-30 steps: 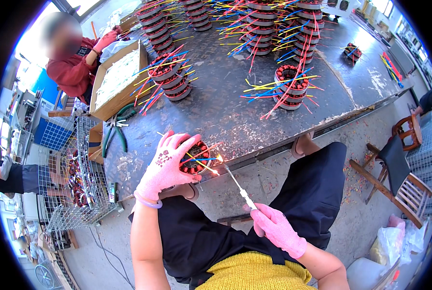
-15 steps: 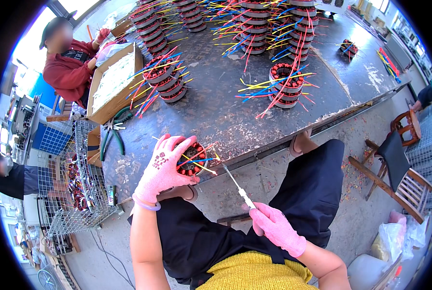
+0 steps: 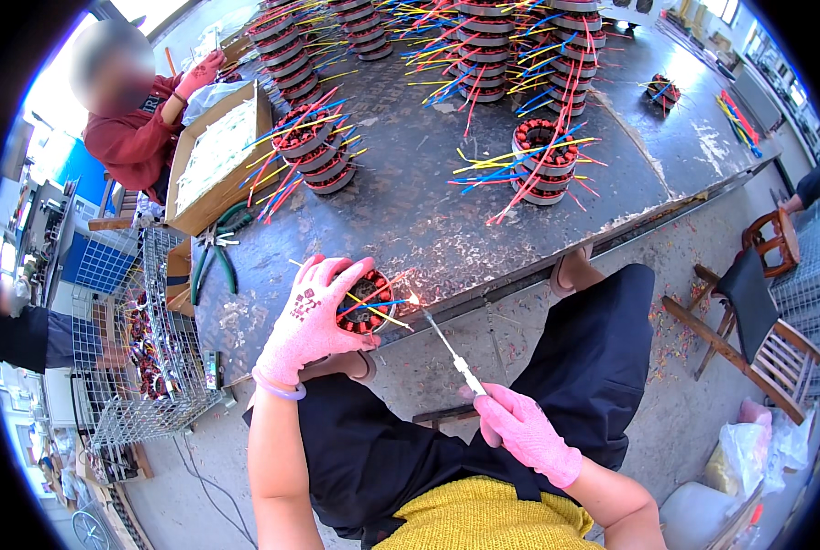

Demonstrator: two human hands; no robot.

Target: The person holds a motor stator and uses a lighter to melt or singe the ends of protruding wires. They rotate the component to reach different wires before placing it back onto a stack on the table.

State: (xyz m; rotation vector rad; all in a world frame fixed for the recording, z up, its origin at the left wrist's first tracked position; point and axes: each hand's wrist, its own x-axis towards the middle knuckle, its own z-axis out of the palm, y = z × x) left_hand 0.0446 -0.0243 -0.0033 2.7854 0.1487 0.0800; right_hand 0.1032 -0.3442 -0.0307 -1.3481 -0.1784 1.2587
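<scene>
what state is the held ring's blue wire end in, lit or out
Lit: a small bright flame shows at the end of the blue wire, near the tip of the white-handled tool.

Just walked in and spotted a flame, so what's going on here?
The left hand grips a wound ring by the near edge of the table. The right hand holds a tool with a white handle, its tip near a small flame at a blue wire's end. Stacks of similar rings stand further back, and a co-worker is at the left.
</scene>
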